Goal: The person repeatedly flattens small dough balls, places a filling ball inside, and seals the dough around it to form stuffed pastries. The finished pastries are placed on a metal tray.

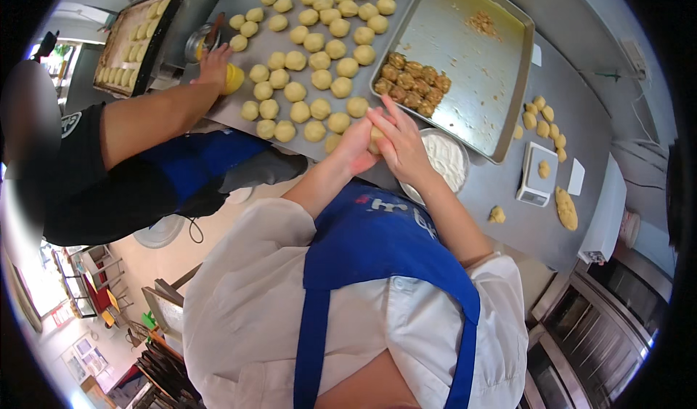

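A pale yellow dough ball (375,140) is cupped between my left hand (360,143) and my right hand (402,143), at the table's near edge. My fingers cover most of it. Many similar dough balls (320,107) sit in loose rows on the metal table, just beyond and left of my hands. Past my right fingertips, several brown, nutty filling balls (412,85) are packed in the near corner of a large metal tray (479,66). A round bowl of white flour or cream (444,158) stands beside my right wrist, partly hidden by my forearm.
A co-worker's hand (215,66) rests by a yellow cup (234,78) and a metal bowl (200,43) at left. Beyond lies a dark-rimmed tray (133,44) of shaped dough. At right, a digital scale (536,174) bears a dough piece, near a dough lump (566,208) and small dough pieces (543,129).
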Tool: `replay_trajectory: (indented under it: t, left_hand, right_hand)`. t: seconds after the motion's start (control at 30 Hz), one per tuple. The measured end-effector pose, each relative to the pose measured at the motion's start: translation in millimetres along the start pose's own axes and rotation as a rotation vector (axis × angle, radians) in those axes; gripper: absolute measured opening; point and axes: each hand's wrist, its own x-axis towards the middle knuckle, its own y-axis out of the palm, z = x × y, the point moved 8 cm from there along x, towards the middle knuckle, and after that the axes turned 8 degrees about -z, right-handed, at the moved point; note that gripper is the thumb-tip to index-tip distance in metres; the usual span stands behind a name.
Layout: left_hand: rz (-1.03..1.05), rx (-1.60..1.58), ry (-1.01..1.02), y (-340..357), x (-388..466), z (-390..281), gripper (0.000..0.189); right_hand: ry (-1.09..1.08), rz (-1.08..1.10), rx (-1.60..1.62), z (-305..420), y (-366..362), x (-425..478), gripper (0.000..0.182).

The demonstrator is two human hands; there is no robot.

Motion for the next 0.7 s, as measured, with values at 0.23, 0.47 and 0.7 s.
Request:
replay_trajectory:
  t: [0.23,0.47,0.7]
  left_hand:
    - [-0.087,-0.310,0.473,-152.0,70.9,-179.8,0.041]
    - [-0.378,-0.285,0.488,-109.9,37.9,-186.5,0.063]
    - [0.158,0.016,-0.077,-14.1,57.3,-43.9,0.041]
  right_hand:
    - [0.653,-0.198,-0.329,-127.3,-83.0,-147.5,0.021]
    - [0.862,-0.525,-1.236,-137.9,-208.7,-313.5,0.031]
    - [0.895,-0.524,-0.715,-145.7,-176.6,-325.5,0.038]
